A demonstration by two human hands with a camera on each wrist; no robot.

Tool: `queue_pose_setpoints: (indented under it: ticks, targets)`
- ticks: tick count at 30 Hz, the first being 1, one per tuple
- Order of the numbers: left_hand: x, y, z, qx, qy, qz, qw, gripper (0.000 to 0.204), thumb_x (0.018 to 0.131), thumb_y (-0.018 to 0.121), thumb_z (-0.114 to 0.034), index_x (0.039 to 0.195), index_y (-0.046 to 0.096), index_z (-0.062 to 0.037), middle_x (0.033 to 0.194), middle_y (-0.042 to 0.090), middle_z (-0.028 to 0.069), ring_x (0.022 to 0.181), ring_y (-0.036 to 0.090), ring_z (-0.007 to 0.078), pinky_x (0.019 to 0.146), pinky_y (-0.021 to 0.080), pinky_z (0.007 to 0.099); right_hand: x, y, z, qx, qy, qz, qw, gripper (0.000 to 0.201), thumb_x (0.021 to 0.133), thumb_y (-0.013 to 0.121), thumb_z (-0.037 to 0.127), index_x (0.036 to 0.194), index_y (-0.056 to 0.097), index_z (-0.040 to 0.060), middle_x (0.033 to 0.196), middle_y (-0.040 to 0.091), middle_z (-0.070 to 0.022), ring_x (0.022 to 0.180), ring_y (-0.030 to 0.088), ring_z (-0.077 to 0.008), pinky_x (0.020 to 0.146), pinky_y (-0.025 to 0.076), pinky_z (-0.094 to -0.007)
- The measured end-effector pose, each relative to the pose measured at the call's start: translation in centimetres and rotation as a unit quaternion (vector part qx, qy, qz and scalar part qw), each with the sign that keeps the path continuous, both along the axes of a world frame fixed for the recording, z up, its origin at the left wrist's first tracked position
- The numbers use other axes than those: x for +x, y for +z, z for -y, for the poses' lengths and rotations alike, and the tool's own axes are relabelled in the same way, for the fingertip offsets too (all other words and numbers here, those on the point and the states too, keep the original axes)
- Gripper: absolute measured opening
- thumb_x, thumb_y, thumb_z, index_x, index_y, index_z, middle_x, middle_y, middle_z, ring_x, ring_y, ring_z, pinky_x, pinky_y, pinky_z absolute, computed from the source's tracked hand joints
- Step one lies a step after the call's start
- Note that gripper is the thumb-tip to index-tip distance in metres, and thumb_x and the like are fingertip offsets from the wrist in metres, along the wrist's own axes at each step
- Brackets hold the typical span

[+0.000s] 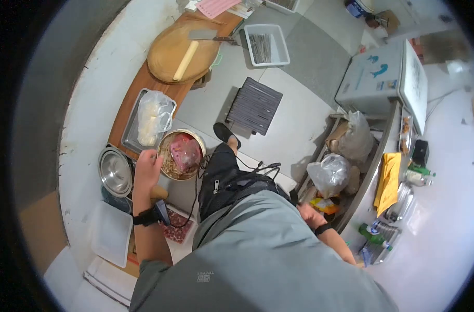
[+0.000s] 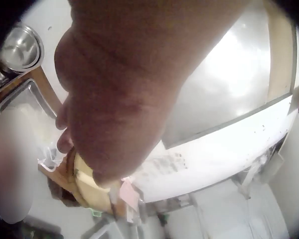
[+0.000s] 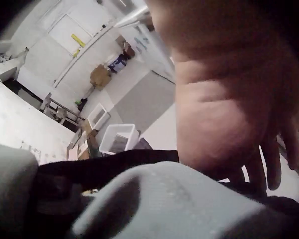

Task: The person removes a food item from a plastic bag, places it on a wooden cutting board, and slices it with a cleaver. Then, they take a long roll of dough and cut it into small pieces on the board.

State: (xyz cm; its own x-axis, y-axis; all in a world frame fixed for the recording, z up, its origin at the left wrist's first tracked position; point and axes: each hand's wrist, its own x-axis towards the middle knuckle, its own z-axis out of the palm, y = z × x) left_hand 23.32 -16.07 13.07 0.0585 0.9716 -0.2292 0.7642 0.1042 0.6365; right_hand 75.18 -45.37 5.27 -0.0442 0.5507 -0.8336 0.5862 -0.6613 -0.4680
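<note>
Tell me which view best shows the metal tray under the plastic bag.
The head view: it shows the metal tray from above, much of its rim visible, with the plastic bag on it. The left wrist view shows only part, beside a blurred patch. I see none of it in the right wrist view.

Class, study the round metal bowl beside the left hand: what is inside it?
The bowl holds a loose, pale brown mixture with a pinkish plastic bag on top. Whatever lies beneath the bag is covered.
</note>
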Motion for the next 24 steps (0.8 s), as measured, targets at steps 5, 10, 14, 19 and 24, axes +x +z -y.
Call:
queue_pose_setpoints:
  ticks: [5, 10, 14, 19, 24]
  targets:
    - [0.3, 3.1, -9.3, -0.003, 0.023, -0.041, 0.999, 0.033, 0.087, 0.067, -0.022, 0.109, 0.061, 0.0020, 0.103, 0.063, 0.0199, 0.082, 0.064, 0.0300, 0.077, 0.050, 0.0396, 2.0, 7.4, -16.4, 0.032, 0.138, 0.146, 0.979, 0.032, 0.083, 0.060, 0.027, 0.091, 0.066, -0.0036, 0.087, 0.066, -0.0271, 0.085, 0.064, -0.0434, 0.073, 0.050, -0.0468]
    - [-2.0, 5.5, -12.5, 0.012, 0.106, 0.016, 0.994, 0.029, 0.088, 0.066, -0.017, 0.107, 0.061, 0.0032, 0.100, 0.062, 0.0176, 0.079, 0.063, 0.0270, 0.075, 0.050, 0.0362, 1.0, 18.4, -31.7, 0.037, 0.199, 0.133, 0.970, 0.024, 0.084, 0.061, 0.022, 0.084, 0.064, -0.0017, 0.077, 0.066, -0.0215, 0.074, 0.065, -0.0369, 0.068, 0.051, -0.0431]
    - [-4.2, 5.4, -10.2, 0.034, 0.162, -0.012, 0.986, 0.027, 0.089, 0.067, -0.017, 0.105, 0.060, 0.0036, 0.099, 0.059, 0.0154, 0.080, 0.061, 0.0254, 0.074, 0.049, 0.0346, 1.2, 21.6, -40.3, 0.128, 0.113, 0.146, 0.974, 0.029, 0.086, 0.062, 0.026, 0.092, 0.066, -0.0021, 0.079, 0.068, -0.0185, 0.072, 0.066, -0.0312, 0.069, 0.052, -0.0384]
    - [-6.0, 1.8, -4.2, 0.017, 0.255, -0.022, 0.966, 0.027, 0.090, 0.066, -0.018, 0.107, 0.059, 0.0020, 0.103, 0.059, 0.0155, 0.084, 0.061, 0.0269, 0.077, 0.049, 0.0351, 1.3, 22.4, -49.5, 0.167, 0.172, 0.220, 0.946, 0.034, 0.087, 0.063, 0.030, 0.098, 0.066, -0.0017, 0.090, 0.070, -0.0189, 0.086, 0.069, -0.0313, 0.078, 0.052, -0.0370]
    - [-3.6, 1.9, -1.8, -0.040, 0.352, -0.074, 0.932, 0.030, 0.088, 0.065, -0.020, 0.108, 0.059, 0.0008, 0.107, 0.060, 0.0159, 0.086, 0.061, 0.0282, 0.081, 0.048, 0.0389, 1.1, 19.5, -56.2, 0.146, 0.266, 0.236, 0.923, 0.038, 0.087, 0.063, 0.033, 0.103, 0.066, -0.0009, 0.094, 0.070, -0.0196, 0.094, 0.068, -0.0342, 0.083, 0.053, -0.0394]
